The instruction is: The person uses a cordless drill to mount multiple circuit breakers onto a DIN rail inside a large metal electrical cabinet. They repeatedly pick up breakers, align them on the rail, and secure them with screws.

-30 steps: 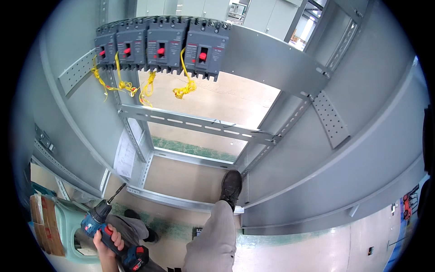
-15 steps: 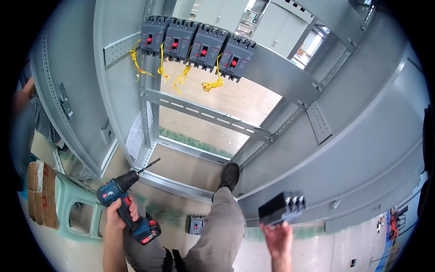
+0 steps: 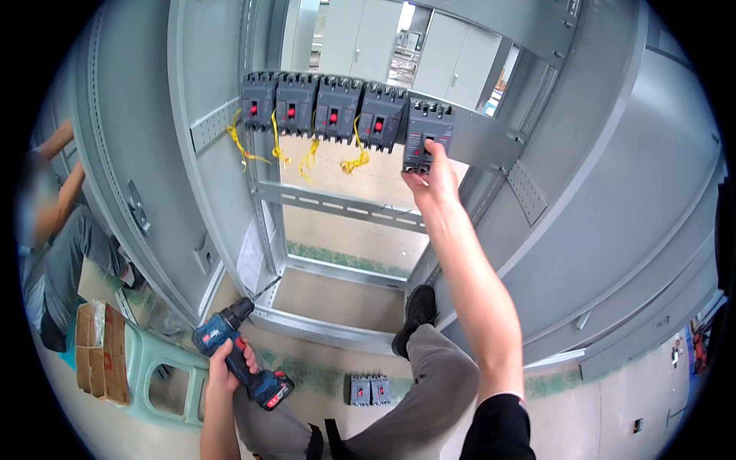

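Note:
My left hand [image 3: 224, 366] is closed round the handle of a blue and black cordless drill [image 3: 219, 331], its long bit angled up and to the right. My raised right hand [image 3: 437, 184] grips a dark grey circuit breaker [image 3: 427, 116] from below, thumb by its toggle. This breaker is upright at the metal mounting plate [image 3: 474, 132], beside the right end of a row of several like breakers [image 3: 334, 107] with red toggles. Whether it touches the plate, I cannot tell. Knotted yellow wires [image 3: 356, 163] hang from the row.
A grey cabinet frame surrounds the plate, with a slotted crossbar [image 3: 345, 205] below. Two more breakers [image 3: 360, 389] stand on the floor between my legs. At left is a green stool [image 3: 146, 345] with a cardboard box [image 3: 102, 353] on it. Another person [image 3: 73, 238] sits beyond the left panel.
My right hand has lifted the breaker from low on the right up to the row's right end. The view has shifted; my left hand still holds the drill.

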The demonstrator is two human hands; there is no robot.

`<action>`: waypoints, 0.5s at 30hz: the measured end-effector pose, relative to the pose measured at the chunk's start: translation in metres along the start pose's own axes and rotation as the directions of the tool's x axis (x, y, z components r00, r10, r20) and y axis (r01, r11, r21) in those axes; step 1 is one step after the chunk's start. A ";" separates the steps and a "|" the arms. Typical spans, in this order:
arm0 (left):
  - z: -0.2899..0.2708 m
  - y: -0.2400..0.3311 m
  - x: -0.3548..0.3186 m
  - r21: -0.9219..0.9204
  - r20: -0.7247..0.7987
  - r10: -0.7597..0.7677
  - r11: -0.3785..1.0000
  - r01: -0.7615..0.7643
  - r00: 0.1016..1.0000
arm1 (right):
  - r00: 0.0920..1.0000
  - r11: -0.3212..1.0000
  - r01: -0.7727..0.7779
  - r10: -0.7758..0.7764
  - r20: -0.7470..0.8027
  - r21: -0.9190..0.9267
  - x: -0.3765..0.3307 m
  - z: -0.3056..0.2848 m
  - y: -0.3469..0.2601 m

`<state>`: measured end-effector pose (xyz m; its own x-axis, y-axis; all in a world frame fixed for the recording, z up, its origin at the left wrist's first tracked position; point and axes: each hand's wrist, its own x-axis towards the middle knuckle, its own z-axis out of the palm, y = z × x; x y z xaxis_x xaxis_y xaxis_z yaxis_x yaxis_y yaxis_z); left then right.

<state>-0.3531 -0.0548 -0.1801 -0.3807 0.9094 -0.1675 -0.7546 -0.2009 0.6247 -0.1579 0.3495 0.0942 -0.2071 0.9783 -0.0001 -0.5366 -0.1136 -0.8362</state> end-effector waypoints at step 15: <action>0.209 0.014 0.078 0.745 0.427 0.632 0.161 -0.648 0.647 | 1.000 0.996 -0.020 0.019 0.011 0.090 0.043 0.013 0.022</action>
<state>-0.2819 0.0889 -0.0249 -0.4952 0.6171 0.6116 0.5231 -0.3502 0.7770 -0.1893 0.3868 0.0825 -0.2260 0.9741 -0.0100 -0.6038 -0.1481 -0.7832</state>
